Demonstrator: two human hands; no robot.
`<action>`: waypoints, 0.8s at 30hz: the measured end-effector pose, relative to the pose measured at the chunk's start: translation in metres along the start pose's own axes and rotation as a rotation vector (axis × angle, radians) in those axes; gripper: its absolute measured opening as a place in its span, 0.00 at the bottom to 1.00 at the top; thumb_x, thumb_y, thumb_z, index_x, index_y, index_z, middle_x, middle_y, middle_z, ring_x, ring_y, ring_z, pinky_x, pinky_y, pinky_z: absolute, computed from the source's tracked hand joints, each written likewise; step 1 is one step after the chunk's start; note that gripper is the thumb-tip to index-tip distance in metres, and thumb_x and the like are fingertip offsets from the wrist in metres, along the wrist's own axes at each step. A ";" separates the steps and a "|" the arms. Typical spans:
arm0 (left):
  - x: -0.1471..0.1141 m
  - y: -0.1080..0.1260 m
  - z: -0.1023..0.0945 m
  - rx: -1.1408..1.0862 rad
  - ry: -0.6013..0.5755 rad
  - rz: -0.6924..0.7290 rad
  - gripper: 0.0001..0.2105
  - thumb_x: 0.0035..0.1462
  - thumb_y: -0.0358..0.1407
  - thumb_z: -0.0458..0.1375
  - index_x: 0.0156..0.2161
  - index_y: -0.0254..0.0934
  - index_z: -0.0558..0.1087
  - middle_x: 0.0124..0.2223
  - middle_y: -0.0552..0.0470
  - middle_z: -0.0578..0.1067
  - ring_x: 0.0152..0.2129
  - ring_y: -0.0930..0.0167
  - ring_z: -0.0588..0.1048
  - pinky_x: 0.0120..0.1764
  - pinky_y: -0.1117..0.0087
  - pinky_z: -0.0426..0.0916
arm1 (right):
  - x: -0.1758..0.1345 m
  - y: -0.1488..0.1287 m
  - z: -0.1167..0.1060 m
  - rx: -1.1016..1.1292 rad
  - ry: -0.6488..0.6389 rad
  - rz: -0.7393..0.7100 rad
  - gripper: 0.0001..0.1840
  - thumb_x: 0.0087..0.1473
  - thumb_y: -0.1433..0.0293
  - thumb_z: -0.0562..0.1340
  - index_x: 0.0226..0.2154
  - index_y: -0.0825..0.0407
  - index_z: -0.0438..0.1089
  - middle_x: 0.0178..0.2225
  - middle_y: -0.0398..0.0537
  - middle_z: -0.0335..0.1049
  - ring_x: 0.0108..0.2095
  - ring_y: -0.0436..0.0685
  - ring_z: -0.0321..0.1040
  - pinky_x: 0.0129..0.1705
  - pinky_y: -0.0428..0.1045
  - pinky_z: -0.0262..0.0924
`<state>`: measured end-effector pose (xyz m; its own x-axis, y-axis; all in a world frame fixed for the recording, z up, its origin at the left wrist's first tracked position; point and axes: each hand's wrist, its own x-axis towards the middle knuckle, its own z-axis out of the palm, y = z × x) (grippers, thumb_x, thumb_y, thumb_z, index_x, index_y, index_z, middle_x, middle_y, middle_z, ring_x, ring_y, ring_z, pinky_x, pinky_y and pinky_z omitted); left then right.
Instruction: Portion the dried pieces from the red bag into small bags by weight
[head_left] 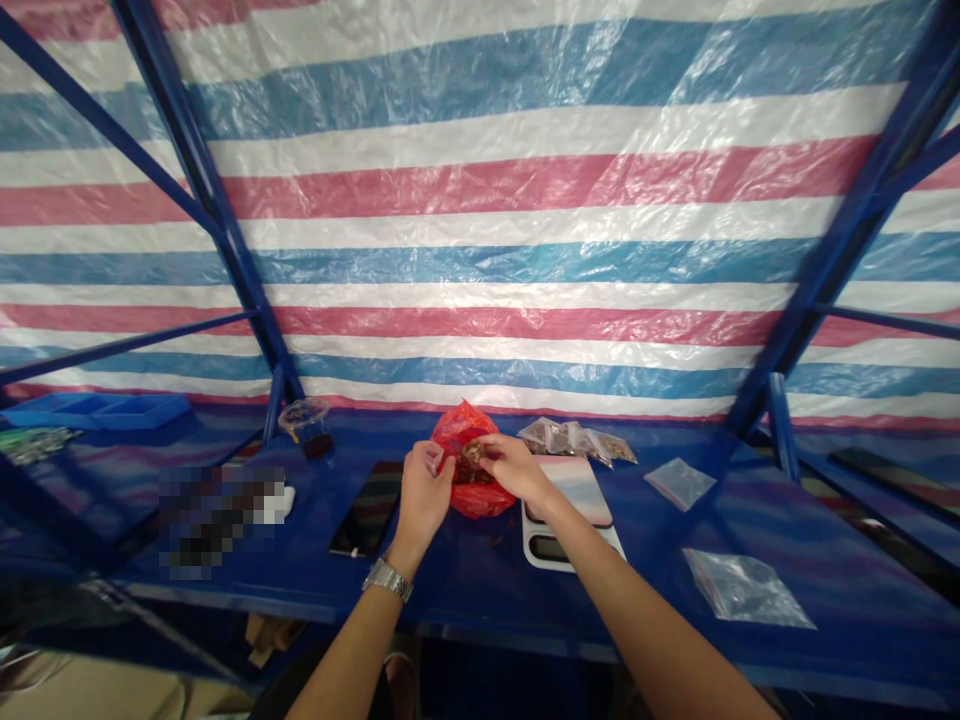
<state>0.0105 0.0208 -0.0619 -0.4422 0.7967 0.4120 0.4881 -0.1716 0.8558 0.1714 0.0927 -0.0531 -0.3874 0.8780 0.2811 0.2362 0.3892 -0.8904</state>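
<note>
A red plastic bag (480,502) stands opened on the blue table, with brown dried pieces (466,468) inside. My left hand (426,490), a watch on its wrist, is closed at the bag's left side. It pinches what looks like a small clear plastic bag (433,458), mostly hidden by the fingers. Over the red bag's mouth, my right hand (514,465) has its fingertips closed on some of the brown pieces. Beneath my right forearm lies a white kitchen scale (574,490), partly covered by the arm.
Several filled zip bags (577,440) lie behind the scale. Flat clear bags (750,588) rest at the right. Left of my hands are a dark tablet (366,510), a clear plastic cup (316,440) and a blue tray (97,410). Blue metal posts (247,270) frame a striped sheet.
</note>
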 end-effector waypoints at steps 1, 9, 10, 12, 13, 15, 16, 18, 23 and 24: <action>0.000 0.001 -0.001 0.094 0.032 0.034 0.07 0.58 0.34 0.61 0.41 0.39 0.71 0.43 0.47 0.71 0.43 0.63 0.71 0.52 0.59 0.67 | 0.001 -0.004 -0.001 0.005 0.006 -0.024 0.18 0.49 0.81 0.62 0.42 0.53 0.80 0.44 0.50 0.81 0.47 0.60 0.77 0.56 0.55 0.67; -0.007 0.023 -0.003 0.541 -0.056 0.140 0.13 0.63 0.39 0.58 0.51 0.39 0.72 0.51 0.41 0.69 0.49 0.55 0.66 0.52 0.52 0.64 | -0.007 -0.044 -0.002 -0.067 -0.069 -0.128 0.22 0.53 0.80 0.62 0.49 0.50 0.77 0.46 0.49 0.79 0.46 0.58 0.75 0.54 0.54 0.66; -0.008 0.024 -0.003 0.564 -0.077 0.147 0.12 0.63 0.38 0.57 0.51 0.39 0.71 0.50 0.42 0.70 0.49 0.55 0.66 0.51 0.53 0.64 | -0.009 -0.048 -0.003 -0.116 -0.074 -0.153 0.22 0.53 0.81 0.62 0.49 0.50 0.78 0.46 0.49 0.79 0.46 0.58 0.75 0.54 0.54 0.66; -0.008 0.025 -0.002 0.587 -0.116 0.170 0.09 0.63 0.35 0.57 0.48 0.39 0.71 0.49 0.43 0.72 0.50 0.55 0.66 0.50 0.54 0.63 | -0.012 -0.053 -0.005 -0.234 -0.077 -0.211 0.23 0.52 0.82 0.62 0.48 0.48 0.78 0.47 0.49 0.78 0.48 0.59 0.74 0.55 0.54 0.64; -0.008 0.025 -0.002 0.587 -0.134 0.183 0.08 0.62 0.34 0.56 0.47 0.39 0.70 0.49 0.43 0.73 0.50 0.55 0.66 0.50 0.54 0.62 | -0.013 -0.055 -0.006 -0.294 -0.076 -0.238 0.23 0.51 0.82 0.63 0.47 0.48 0.78 0.47 0.49 0.78 0.48 0.59 0.73 0.56 0.54 0.64; -0.008 0.024 -0.001 0.556 -0.165 0.200 0.07 0.61 0.32 0.56 0.45 0.40 0.70 0.49 0.44 0.75 0.49 0.55 0.66 0.49 0.55 0.62 | -0.015 -0.056 -0.007 -0.403 -0.073 -0.298 0.22 0.51 0.83 0.63 0.46 0.48 0.78 0.47 0.50 0.76 0.49 0.59 0.72 0.57 0.55 0.62; -0.007 0.023 0.000 0.528 -0.176 0.199 0.07 0.61 0.32 0.56 0.45 0.40 0.70 0.48 0.44 0.75 0.49 0.55 0.67 0.49 0.55 0.61 | -0.016 -0.057 -0.008 -0.444 -0.069 -0.332 0.22 0.51 0.83 0.63 0.46 0.48 0.77 0.46 0.50 0.76 0.49 0.60 0.71 0.57 0.55 0.62; -0.006 0.022 0.002 0.462 -0.184 0.167 0.07 0.61 0.33 0.58 0.45 0.40 0.70 0.46 0.45 0.76 0.48 0.56 0.68 0.49 0.56 0.61 | -0.018 -0.058 -0.010 -0.483 -0.064 -0.401 0.22 0.51 0.84 0.62 0.45 0.49 0.77 0.46 0.50 0.74 0.50 0.59 0.70 0.57 0.55 0.62; -0.003 0.025 0.006 0.362 -0.139 0.089 0.08 0.59 0.35 0.61 0.44 0.41 0.73 0.41 0.45 0.77 0.48 0.55 0.70 0.50 0.56 0.62 | -0.023 -0.067 -0.012 -0.476 -0.119 -0.469 0.26 0.53 0.86 0.58 0.48 0.47 0.75 0.50 0.48 0.70 0.46 0.55 0.71 0.51 0.49 0.66; -0.003 0.026 0.006 0.358 -0.130 0.092 0.09 0.58 0.35 0.61 0.44 0.41 0.73 0.42 0.45 0.77 0.49 0.55 0.70 0.50 0.56 0.61 | -0.024 -0.070 -0.012 -0.498 -0.122 -0.474 0.26 0.54 0.86 0.58 0.49 0.47 0.75 0.51 0.48 0.70 0.46 0.55 0.72 0.51 0.49 0.66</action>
<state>0.0294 0.0172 -0.0427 -0.2970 0.8579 0.4192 0.7631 -0.0506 0.6443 0.1751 0.0477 0.0063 -0.6404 0.5557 0.5302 0.3862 0.8297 -0.4031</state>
